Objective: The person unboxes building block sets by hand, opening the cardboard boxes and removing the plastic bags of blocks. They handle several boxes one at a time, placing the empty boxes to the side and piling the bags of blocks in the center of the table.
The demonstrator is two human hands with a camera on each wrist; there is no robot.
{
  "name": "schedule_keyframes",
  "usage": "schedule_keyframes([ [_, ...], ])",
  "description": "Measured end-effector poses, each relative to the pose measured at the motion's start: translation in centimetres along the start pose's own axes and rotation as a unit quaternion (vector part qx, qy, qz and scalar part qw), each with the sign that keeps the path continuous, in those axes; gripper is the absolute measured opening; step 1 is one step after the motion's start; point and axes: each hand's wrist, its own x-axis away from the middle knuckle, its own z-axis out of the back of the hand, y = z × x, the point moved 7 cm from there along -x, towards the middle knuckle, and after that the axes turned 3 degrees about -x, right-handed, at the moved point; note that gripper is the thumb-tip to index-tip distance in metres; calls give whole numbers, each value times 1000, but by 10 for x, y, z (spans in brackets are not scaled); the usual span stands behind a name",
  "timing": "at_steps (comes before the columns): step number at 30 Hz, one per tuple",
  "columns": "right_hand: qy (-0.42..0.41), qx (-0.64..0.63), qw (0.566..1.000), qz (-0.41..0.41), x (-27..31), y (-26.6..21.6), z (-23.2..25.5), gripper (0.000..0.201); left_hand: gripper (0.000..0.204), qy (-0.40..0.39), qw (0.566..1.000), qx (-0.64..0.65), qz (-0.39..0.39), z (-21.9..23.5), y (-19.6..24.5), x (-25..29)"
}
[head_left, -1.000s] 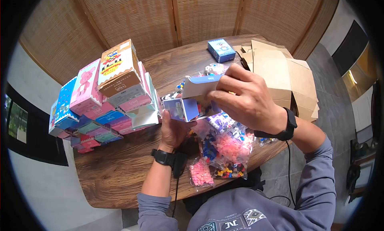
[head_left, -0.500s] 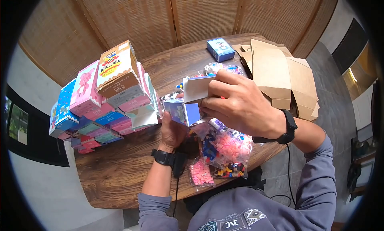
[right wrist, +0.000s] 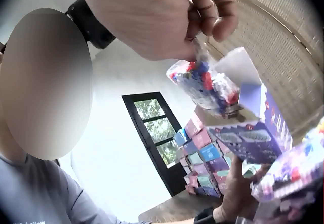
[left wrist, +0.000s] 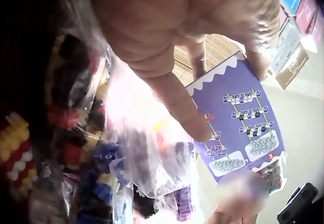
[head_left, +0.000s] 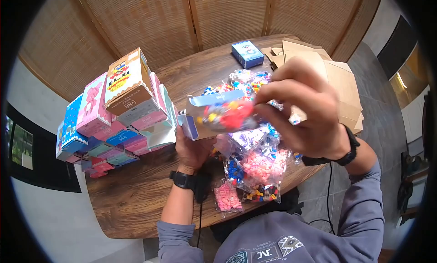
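Note:
My left hand [head_left: 193, 151] holds a small purple carton [head_left: 187, 127] from below, its top flap standing up. The left wrist view shows assembly drawings printed on the carton's side [left wrist: 238, 122], with fingers along two edges. Between the thumb and fingers of my right hand [head_left: 312, 113] is pinched a clear bag of small building bricks [head_left: 230, 116], red, yellow and other colours, blurred in the head view. Seen from the right wrist, that bag [right wrist: 207, 88] hangs right at the carton's raised flap [right wrist: 242, 64].
Stacked printed cartons [head_left: 123, 113] stand at the left. Several clear bags of bricks [head_left: 261, 165] are heaped mid-table near the front. A blue box [head_left: 247, 53] lies at the back, beside flattened brown cardboard [head_left: 339, 81]. A woven screen [head_left: 232, 12] rises behind the table.
My right hand was at the carton's opening with its fingertips hidden; it has drawn back to the right, and the brick bag now shows in its pinch. The left hand keeps holding the carton.

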Motion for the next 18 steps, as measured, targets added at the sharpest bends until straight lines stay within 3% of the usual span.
schedule_keyframes([
  [4, 44, 58, 997, -12, 15, -2, 47, 13, 74, -65, 996, 59, -2, -7, 1, -1],
  [7, 130, 135, 981, 43, 32, 4, 65, 18, 75, -29, 998, 62, 8, -14, 3, -1],
  [8, 132, 162, 977, 49, 39, 8, 66, 20, 71, -81, 995, 65, 12, -18, 3, -2],
  [10, 67, 215, 974, 28, 50, 14, 53, 21, 64, -186, 980, 70, 21, -23, 4, -3],
  [11, 48, 178, 983, 3, 61, 23, 41, 25, 64, -190, 979, 74, 13, -24, 4, -2],
  [12, 17, 161, 986, 43, 66, 26, 30, 26, 64, -194, 978, 78, 6, -26, 4, -2],
  [16, -170, 99, 980, 45, 88, 39, -13, 25, 63, -243, 966, 86, 5, -36, 7, -1],
  [18, -159, 79, 984, 27, 85, 40, -12, 25, 62, -239, 968, 76, 4, -36, 8, -1],
])
